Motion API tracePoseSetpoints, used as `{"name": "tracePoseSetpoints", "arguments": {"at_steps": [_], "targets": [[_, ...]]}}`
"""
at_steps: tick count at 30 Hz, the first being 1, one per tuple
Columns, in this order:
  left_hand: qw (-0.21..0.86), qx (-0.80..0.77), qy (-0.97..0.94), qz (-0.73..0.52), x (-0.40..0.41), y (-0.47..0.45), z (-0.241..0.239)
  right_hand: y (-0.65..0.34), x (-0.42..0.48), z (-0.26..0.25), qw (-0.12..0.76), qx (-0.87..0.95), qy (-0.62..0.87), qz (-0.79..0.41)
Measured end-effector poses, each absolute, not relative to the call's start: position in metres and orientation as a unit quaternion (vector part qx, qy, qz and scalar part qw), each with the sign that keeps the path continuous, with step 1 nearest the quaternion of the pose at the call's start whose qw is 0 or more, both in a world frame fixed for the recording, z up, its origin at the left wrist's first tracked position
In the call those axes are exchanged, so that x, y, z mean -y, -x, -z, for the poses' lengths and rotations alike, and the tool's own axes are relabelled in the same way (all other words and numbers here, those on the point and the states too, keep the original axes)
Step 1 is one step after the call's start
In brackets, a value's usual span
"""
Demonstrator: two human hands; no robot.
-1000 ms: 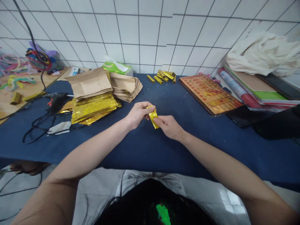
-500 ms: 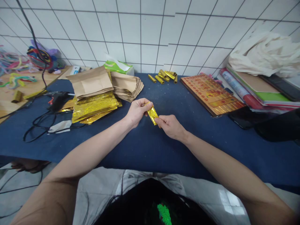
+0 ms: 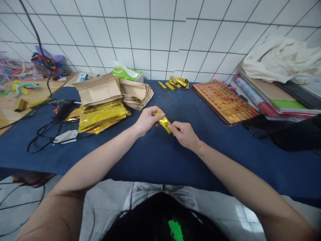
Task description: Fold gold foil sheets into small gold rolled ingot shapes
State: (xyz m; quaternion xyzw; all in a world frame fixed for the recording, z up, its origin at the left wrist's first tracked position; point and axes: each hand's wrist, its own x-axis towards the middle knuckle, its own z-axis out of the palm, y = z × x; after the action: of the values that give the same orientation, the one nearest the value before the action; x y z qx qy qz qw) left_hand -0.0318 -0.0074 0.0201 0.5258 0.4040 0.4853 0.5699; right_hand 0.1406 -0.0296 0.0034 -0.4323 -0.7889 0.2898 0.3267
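Both my hands meet over the middle of the blue-covered table (image 3: pixel 155 157), pinching one small folded piece of gold foil paper (image 3: pixel 165 123). My left hand (image 3: pixel 147 119) grips its upper left end with fingers curled. Its lower right end is pinched by my right hand (image 3: pixel 183 134). The gold piece is narrow and slants down to the right, just above the cloth. A stack of gold foil sheets (image 3: pixel 101 115) lies to the left of my hands. Several finished gold rolls (image 3: pixel 174 82) lie by the tiled wall.
Brown paper sheets (image 3: pixel 97 89) and a fanned brown stack (image 3: pixel 135 93) sit on and behind the gold sheets. A black glue gun (image 3: pixel 62 107) with cables lies far left. A printed gold-red board (image 3: pixel 225 102) and piled books (image 3: pixel 273 95) crowd the right side.
The gold piece has grown narrower and more tightly folded between my fingers, and has tipped to a flatter slant. Both hands stay in about the same spot.
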Motion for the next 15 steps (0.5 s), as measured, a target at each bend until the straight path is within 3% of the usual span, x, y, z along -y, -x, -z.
{"name": "tracePoseSetpoints", "arguments": {"at_steps": [11,15], "targets": [[0.574,-0.394,-0.563,-0.445,0.008,0.037,-0.024,-0.151,0.014,-0.011,0.445,0.665,0.487,-0.35],[0.635,-0.361,-0.629,-0.267,0.016,0.035,-0.026,-0.17,0.003,-0.031,0.308,0.737,0.439,-0.411]]}}
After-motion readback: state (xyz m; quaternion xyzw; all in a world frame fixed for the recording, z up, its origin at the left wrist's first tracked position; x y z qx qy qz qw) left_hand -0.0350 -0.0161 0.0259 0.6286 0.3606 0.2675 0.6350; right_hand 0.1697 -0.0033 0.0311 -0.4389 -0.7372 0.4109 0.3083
